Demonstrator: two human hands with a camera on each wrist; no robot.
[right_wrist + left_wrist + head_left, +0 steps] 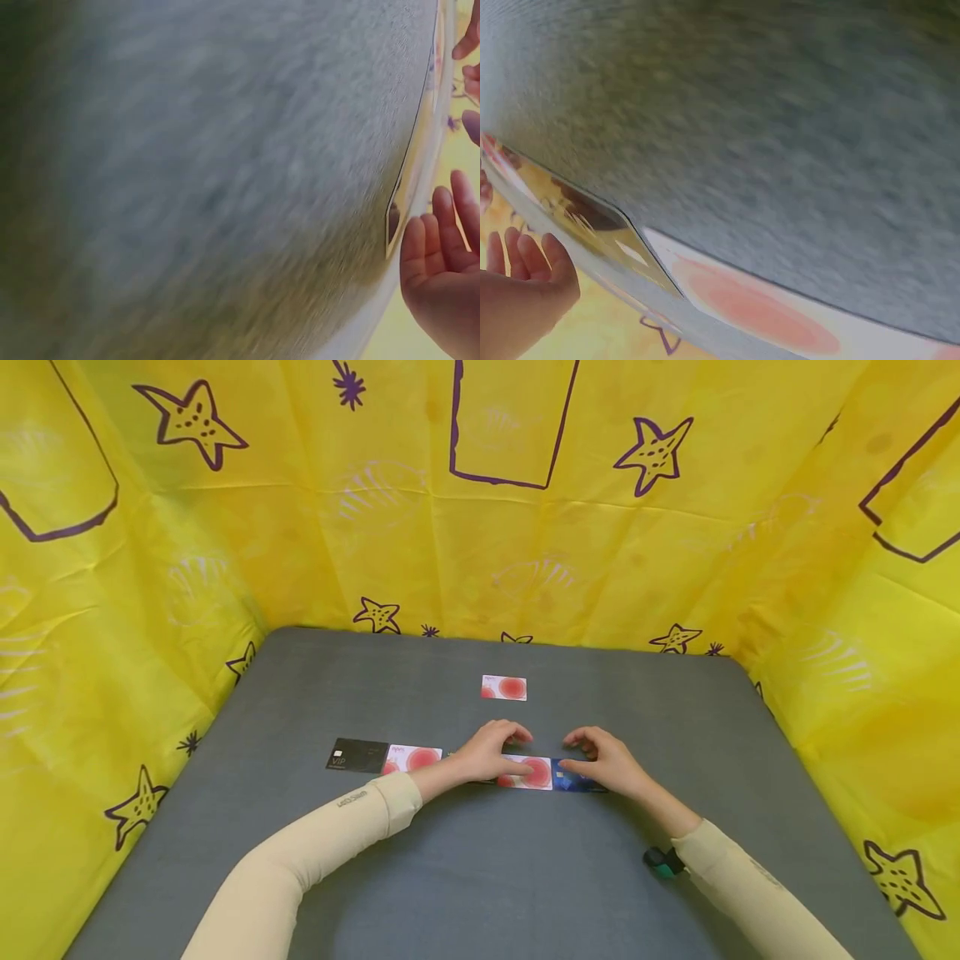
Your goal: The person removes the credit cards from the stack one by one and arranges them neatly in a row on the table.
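In the head view a row of cards lies on the grey table. From the left come a black VIP card [357,755], a white card with a red circle [412,758], a card mostly hidden beneath my left wrist, a second red-circle card [534,773] and a blue card [572,777]. My left hand [488,752] hovers over the row, loosely curved, its thumb above the second red-circle card. Facing it, my right hand [609,762] has its thumb over the blue card. Neither hand holds anything. A glossy card [600,217] reflects yellow in the left wrist view.
Another red-circle card [504,687] lies by itself farther back on the table [480,877]. Yellow patterned cloth [420,552] walls the back and both sides. A dark band with a green part [663,862] shows at the right wrist.
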